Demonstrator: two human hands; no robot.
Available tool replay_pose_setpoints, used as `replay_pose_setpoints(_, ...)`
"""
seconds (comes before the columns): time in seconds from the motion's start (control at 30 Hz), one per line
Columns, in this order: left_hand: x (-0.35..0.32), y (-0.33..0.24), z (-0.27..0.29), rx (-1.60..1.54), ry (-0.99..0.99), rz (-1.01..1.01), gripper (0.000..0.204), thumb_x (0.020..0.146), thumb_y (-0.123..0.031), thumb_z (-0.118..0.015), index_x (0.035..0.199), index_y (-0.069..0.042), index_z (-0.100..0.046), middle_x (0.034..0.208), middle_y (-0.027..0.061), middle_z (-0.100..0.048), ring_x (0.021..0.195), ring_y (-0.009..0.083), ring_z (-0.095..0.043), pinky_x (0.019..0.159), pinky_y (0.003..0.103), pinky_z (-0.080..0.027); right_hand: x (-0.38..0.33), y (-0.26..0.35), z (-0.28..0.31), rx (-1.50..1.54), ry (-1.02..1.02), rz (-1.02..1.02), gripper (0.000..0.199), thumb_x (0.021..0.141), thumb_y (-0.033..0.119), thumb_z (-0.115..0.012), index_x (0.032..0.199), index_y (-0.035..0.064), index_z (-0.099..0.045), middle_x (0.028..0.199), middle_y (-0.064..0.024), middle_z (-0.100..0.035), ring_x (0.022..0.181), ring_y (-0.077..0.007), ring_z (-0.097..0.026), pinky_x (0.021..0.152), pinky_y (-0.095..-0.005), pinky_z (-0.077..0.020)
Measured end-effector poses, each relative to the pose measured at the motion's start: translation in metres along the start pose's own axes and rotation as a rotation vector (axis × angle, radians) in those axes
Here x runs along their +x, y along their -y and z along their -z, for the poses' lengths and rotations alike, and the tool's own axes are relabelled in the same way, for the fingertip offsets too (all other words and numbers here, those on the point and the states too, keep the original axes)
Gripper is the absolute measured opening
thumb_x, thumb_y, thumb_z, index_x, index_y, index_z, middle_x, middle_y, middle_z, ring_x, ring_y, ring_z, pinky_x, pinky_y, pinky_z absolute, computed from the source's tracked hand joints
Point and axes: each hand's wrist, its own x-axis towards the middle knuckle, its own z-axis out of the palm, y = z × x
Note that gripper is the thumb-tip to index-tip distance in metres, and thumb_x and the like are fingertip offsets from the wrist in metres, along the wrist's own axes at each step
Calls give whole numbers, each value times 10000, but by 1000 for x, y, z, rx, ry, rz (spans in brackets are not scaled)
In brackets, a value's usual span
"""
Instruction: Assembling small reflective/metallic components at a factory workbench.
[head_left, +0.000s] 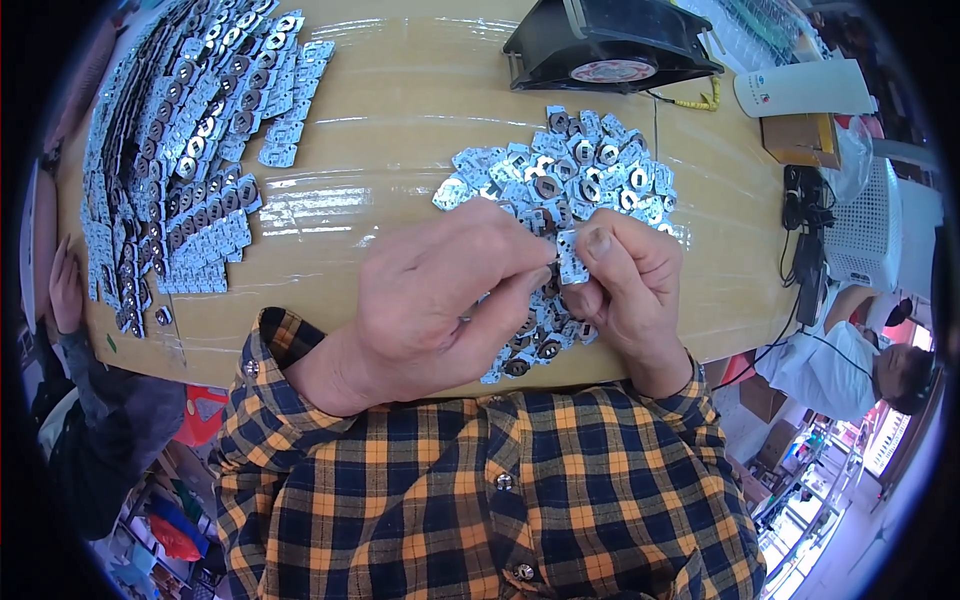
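A small silvery metal plate with little holes (570, 262) is pinched upright between the thumb and bent fingers of my right hand (635, 275). My left hand (440, 290) is closed in a pinch, its fingertips right at the plate's left edge. Whatever those fingertips hold, if anything, is too small to make out. Beneath and beyond both hands spreads a loose heap of silvery metal parts (600, 175), many with dark or shiny round pieces on them. My hands cover the middle of this heap.
Dense rows of similar metal parts (200, 130) lie at the left. A black fan (610, 45) stands at the back, near a white container (805, 88), a cardboard box (800, 138), black cables (805, 205) and a white perforated basket (862, 225). People sit at left (110, 420) and right (835, 365).
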Motion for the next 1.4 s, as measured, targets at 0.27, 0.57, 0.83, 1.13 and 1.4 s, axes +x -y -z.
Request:
replay_pose_setpoints(0.27, 3, -8, 1, -160, -72, 249, 123, 815, 73, -662, 932, 38, -641, 842, 96, -658, 719, 145, -629, 632, 256, -485, 9, -2, 4, -628, -65, 525, 277, 965, 150, -544, 739, -7, -566, 596, -6, -486, 487, -70, -419, 443, -240, -312)
replay_pose_setpoints(0.57, -1, -5, 0, -354, 84, 381, 111, 874, 42, -626, 984, 54, -628, 864, 81, -661, 719, 87, -633, 631, 202, -507, 9, -2, 6, -616, 46, 628, 246, 903, 156, -640, 705, 17, -595, 572, -78, -475, 466, -202, -486, 438, -320, -338)
replay_pose_setpoints(0.83, 1, -12, 1, -590, 42, 601, 115, 901, 13, -617, 1009, 52, -608, 851, 62, -649, 721, 67, -631, 624, 171, -520, 1, 4, 3, -386, 41, 426, 335, 956, 220, -565, 756, -45, -610, 600, -50, -573, 458, -96, -479, 445, -229, -354)
replay_pose_setpoints(1.13, -1, -8, 0, -538, 117, 503, 109, 908, 21, -597, 1011, 59, -605, 865, 84, -645, 712, 75, -621, 614, 193, -518, 7, 1, 5, -514, 97, 515, 372, 961, 245, -564, 695, -14, -568, 559, -23, -541, 446, -88, -470, 434, -230, -342)
replay_pose_setpoints(1.4, 0, -9, 2, -578, 167, 438, 133, 927, -4, -583, 1033, 76, -597, 872, 100, -640, 711, 95, -626, 613, 211, -521, -4, 5, 8, -48, 178, 98, 321, 995, 230, -521, 796, 5, -633, 596, 1, -578, 457, -22, -488, 404, -175, -336)
